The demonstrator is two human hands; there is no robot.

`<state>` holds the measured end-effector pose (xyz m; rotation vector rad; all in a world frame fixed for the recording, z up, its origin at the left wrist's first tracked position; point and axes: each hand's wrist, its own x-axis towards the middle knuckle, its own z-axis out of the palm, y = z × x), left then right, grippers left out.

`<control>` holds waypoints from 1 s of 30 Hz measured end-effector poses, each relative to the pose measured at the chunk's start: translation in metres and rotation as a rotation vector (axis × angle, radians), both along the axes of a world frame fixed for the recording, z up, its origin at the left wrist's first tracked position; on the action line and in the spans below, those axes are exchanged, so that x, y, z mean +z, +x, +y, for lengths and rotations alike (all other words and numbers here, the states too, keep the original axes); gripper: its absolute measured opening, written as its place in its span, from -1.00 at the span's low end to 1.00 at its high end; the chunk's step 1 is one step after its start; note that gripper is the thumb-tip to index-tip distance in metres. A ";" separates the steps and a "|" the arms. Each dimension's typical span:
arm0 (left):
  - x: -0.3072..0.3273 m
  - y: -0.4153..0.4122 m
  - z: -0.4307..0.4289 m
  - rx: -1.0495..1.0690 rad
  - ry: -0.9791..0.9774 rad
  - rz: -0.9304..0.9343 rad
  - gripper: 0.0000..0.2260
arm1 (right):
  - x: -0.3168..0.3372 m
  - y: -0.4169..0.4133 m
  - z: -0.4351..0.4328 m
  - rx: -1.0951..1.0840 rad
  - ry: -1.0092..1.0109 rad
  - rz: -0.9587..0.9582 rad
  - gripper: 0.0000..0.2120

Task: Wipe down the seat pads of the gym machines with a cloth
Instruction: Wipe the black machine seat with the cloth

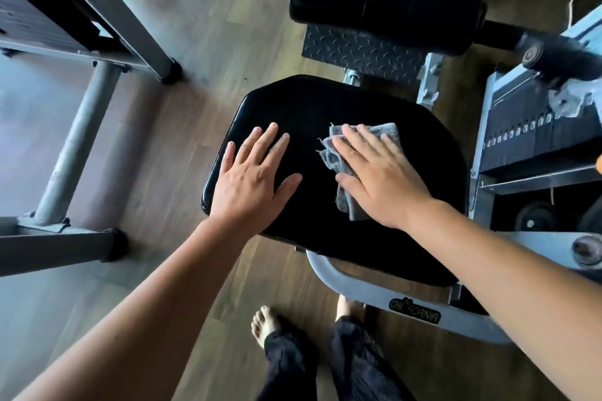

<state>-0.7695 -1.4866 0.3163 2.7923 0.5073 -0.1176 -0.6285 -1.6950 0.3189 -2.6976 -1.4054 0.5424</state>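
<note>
A black padded seat pad [303,107] of a gym machine fills the middle of the head view. My left hand [252,179] lies flat on its left part with straight, spread fingers. My right hand [378,172] presses flat on a crumpled grey cloth [332,156] on the right part of the pad. The cloth's edges stick out beyond the fingertips and under the palm.
Black roller pads [384,0] and a checkered metal footplate [358,52] lie beyond the seat. A weight stack [534,127] stands at the right. The grey frame [374,293] curves under the seat's near edge. Another machine's grey legs [78,146] stand left. My bare feet [264,322] are on the wooden floor.
</note>
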 end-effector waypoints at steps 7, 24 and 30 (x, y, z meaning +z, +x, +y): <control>-0.003 0.000 0.008 -0.087 0.001 0.057 -0.36 | -0.015 0.064 -0.002 -0.501 -0.088 -0.086 -0.39; -0.010 -0.002 0.009 -0.113 0.032 0.033 -0.36 | -0.008 0.036 -0.009 -0.803 -0.099 -0.114 -0.38; -0.009 -0.002 0.008 -0.098 0.029 0.015 -0.38 | 0.007 -0.069 0.008 -0.364 -0.001 -0.071 -0.37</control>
